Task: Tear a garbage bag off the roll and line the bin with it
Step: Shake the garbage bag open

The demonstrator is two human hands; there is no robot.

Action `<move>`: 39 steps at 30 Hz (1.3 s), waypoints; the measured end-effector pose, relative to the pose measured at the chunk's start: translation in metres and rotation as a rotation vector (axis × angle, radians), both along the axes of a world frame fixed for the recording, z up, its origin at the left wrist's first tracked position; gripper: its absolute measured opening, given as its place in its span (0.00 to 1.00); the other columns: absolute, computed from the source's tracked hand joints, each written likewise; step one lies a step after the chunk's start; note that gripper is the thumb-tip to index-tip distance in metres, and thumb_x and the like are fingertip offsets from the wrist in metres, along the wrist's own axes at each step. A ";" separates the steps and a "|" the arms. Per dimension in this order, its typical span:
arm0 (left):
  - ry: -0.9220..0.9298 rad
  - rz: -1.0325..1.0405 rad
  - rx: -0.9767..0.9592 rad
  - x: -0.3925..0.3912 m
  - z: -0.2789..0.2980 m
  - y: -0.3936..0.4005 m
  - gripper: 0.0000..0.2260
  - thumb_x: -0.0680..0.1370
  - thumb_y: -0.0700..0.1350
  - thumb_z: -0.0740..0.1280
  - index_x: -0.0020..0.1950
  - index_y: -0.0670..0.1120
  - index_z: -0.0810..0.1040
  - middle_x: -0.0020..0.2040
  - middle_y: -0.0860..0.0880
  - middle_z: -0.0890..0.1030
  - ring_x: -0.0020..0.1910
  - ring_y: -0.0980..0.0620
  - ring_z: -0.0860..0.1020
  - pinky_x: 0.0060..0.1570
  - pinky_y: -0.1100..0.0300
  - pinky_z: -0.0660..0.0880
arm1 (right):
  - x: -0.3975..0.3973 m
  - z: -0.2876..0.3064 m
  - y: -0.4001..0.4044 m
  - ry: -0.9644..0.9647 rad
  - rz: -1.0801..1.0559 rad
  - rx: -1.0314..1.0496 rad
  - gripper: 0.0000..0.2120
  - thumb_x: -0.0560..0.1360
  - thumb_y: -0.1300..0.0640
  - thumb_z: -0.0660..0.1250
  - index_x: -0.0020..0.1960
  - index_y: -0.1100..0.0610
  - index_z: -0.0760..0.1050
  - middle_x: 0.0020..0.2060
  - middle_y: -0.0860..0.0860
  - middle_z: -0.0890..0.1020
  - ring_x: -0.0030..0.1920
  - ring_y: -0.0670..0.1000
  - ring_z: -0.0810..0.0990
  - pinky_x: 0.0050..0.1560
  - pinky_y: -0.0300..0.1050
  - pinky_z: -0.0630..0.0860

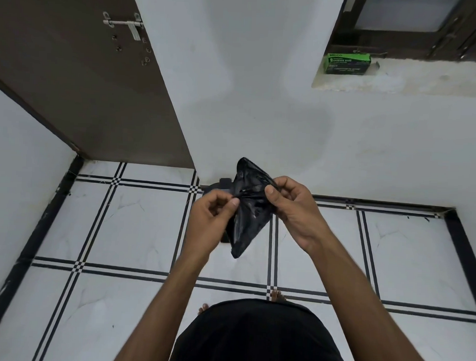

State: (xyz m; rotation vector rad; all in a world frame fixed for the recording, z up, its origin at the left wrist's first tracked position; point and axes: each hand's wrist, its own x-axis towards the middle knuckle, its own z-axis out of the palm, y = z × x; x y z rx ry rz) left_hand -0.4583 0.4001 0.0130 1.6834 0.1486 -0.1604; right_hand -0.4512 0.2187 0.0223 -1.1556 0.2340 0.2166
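At about one o'clock from my viewpoint I see a green box (347, 64) on the window ledge (424, 78). Its face carries white print: I read "GARBAGE BAGS" on the second line. The brand line above and the smaller lines below are too blurred to read.

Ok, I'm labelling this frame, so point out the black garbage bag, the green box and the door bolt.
black garbage bag (250, 207): head view, crumpled middle between the hands.
green box (347, 64): head view, printed front face, on the window ledge.
door bolt (123, 23): head view, its horizontal metal bar.

Even soft daylight, faint shadows, wide-angle bending edges.
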 end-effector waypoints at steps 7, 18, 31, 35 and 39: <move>0.210 0.396 -0.396 0.015 0.002 0.026 0.03 0.77 0.37 0.66 0.45 0.45 0.76 0.42 0.45 0.81 0.44 0.46 0.78 0.42 0.55 0.76 | -0.001 -0.017 -0.032 -0.059 -0.188 -0.470 0.12 0.73 0.67 0.72 0.42 0.56 0.71 0.33 0.49 0.73 0.30 0.44 0.69 0.31 0.34 0.68; 0.280 0.223 -0.566 0.017 0.000 0.022 0.16 0.81 0.39 0.58 0.37 0.51 0.78 0.39 0.50 0.80 0.42 0.49 0.77 0.45 0.54 0.72 | -0.009 -0.028 -0.052 -0.470 0.057 -1.241 0.29 0.61 0.79 0.54 0.39 0.51 0.83 0.58 0.47 0.75 0.52 0.51 0.71 0.55 0.38 0.69; -0.034 -0.400 0.439 0.017 0.020 0.021 0.06 0.78 0.53 0.69 0.42 0.57 0.83 0.36 0.58 0.84 0.35 0.63 0.80 0.38 0.67 0.74 | 0.004 -0.027 -0.049 -0.326 -0.036 -1.410 0.11 0.72 0.65 0.61 0.47 0.59 0.82 0.45 0.51 0.84 0.45 0.54 0.81 0.44 0.45 0.76; 0.027 -0.437 0.294 0.018 0.020 0.016 0.17 0.83 0.46 0.63 0.34 0.49 0.77 0.30 0.56 0.72 0.31 0.59 0.70 0.36 0.64 0.66 | 0.003 -0.022 -0.035 -0.203 -0.342 -1.194 0.05 0.71 0.52 0.71 0.42 0.53 0.80 0.41 0.45 0.80 0.41 0.45 0.77 0.41 0.38 0.73; 0.098 -0.389 0.135 0.019 0.019 0.009 0.14 0.85 0.46 0.60 0.48 0.43 0.83 0.40 0.50 0.81 0.40 0.55 0.79 0.43 0.63 0.75 | -0.002 -0.035 -0.033 -0.200 -0.317 -1.266 0.04 0.73 0.61 0.69 0.47 0.54 0.77 0.46 0.45 0.73 0.40 0.44 0.73 0.38 0.35 0.66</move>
